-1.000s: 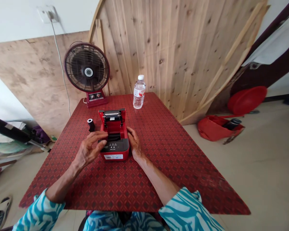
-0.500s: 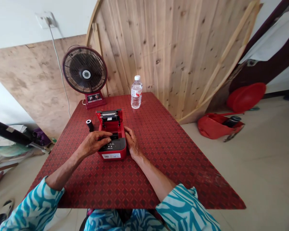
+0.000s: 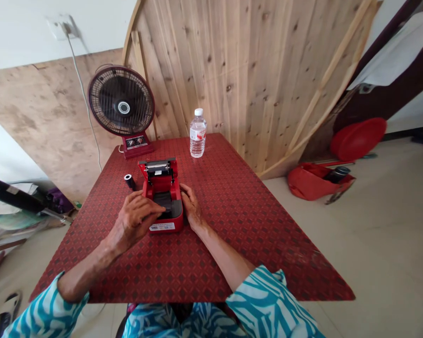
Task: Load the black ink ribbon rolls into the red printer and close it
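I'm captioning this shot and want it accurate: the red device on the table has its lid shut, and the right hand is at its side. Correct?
Not quite: the lid stands open, as the head view shows. The red device is on the table, with the right hand at its side.

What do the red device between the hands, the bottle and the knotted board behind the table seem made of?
Red device: probably hard plastic, slightly glossy; smooth, moulded-looking walls.
Bottle: clear, shiny plastic, most likely; see-through, with ribbed lower walls.
Board: wood, apparently unpainted; grain and dark knots show. Whether it's varnished, I can't tell.
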The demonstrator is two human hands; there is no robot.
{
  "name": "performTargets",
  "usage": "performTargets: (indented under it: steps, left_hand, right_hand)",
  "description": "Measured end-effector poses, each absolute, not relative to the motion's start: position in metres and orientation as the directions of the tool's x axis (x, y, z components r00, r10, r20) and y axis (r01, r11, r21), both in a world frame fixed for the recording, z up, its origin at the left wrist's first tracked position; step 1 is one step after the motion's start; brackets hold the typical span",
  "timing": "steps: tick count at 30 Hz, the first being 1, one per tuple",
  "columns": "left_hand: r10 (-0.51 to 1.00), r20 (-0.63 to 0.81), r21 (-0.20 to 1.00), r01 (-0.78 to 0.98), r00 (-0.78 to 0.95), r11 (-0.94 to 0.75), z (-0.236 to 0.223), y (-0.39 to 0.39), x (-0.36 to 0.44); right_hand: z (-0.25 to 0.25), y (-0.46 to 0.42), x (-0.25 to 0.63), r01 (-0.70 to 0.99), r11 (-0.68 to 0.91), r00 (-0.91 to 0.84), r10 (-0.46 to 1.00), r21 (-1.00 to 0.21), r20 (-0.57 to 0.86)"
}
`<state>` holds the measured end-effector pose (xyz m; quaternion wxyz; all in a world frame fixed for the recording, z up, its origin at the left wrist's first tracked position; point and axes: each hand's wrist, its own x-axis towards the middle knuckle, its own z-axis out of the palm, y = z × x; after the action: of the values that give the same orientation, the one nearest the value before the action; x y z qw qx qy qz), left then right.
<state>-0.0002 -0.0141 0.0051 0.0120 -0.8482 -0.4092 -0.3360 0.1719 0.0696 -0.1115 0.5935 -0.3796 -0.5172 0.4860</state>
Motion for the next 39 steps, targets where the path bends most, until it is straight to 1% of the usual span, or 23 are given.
performTargets:
  steps: [2,5,11,15,17,21,24,27,30,32,34,36,39]
  left_hand:
    - [0.628,0.602,0.141,0.708,0.494,-0.692,0.0,-0.024,0.001]
    - [0.585,0.62,0.056,0.714,0.523,-0.698,-0.008,-0.033,0.002]
    - [0.533,0.65,-0.039,0.724,0.541,-0.689,-0.02,-0.039,0.0]
    - [0.513,0.679,-0.053,0.732,0.525,-0.679,-0.029,-0.04,-0.001]
    - [0.513,0.687,-0.049,0.737,0.515,-0.674,-0.032,-0.042,-0.002]
    - [0.548,0.658,-0.033,0.746,0.517,-0.665,-0.034,-0.045,-0.003]
    - [0.559,0.658,-0.014,0.751,0.505,-0.661,-0.035,-0.046,-0.002]
    - [0.534,0.691,-0.014,0.748,0.487,-0.663,-0.035,-0.045,0.0]
    - [0.503,0.723,-0.021,0.742,0.474,-0.67,-0.038,-0.043,0.002]
    - [0.481,0.749,-0.017,0.739,0.456,-0.674,-0.042,-0.042,0.003]
    - [0.47,0.773,0.001,0.74,0.427,-0.673,-0.047,-0.041,0.003]
    - [0.465,0.789,0.024,0.736,0.402,-0.676,-0.053,-0.041,0.004]
    - [0.456,0.807,0.049,0.726,0.375,-0.686,-0.059,-0.042,0.005]
  right_hand:
    - [-0.111,0.07,0.172,-0.183,0.241,-0.002,0.969,-0.953,0.246]
    - [-0.11,0.07,0.172,-0.195,0.234,-0.004,0.971,-0.952,0.24]
    - [-0.11,0.071,0.173,-0.184,0.225,-0.015,0.973,-0.957,0.231]
    - [-0.103,0.068,0.177,-0.167,0.23,-0.015,0.972,-0.959,0.236]
    - [-0.094,0.063,0.18,-0.14,0.297,-0.004,0.954,-0.945,0.3]
    - [-0.073,0.049,0.184,-0.075,0.51,-0.035,0.858,-0.857,0.513]
    - [-0.068,0.046,0.185,-0.051,0.562,-0.065,0.823,-0.826,0.564]
    - [-0.073,0.053,0.19,-0.059,0.507,0.0,0.862,-0.86,0.508]
    - [-0.078,0.074,0.196,-0.125,0.391,0.112,0.919,-0.912,0.379]
    - [-0.075,0.093,0.196,-0.143,0.337,0.131,0.938,-0.931,0.32]
    - [-0.069,0.113,0.192,-0.166,0.28,0.13,0.957,-0.945,0.261]
    - [-0.06,0.13,0.181,-0.205,0.206,0.081,0.978,-0.957,0.193]
    - [-0.05,0.14,0.164,-0.248,0.161,-0.013,0.985,-0.955,0.17]
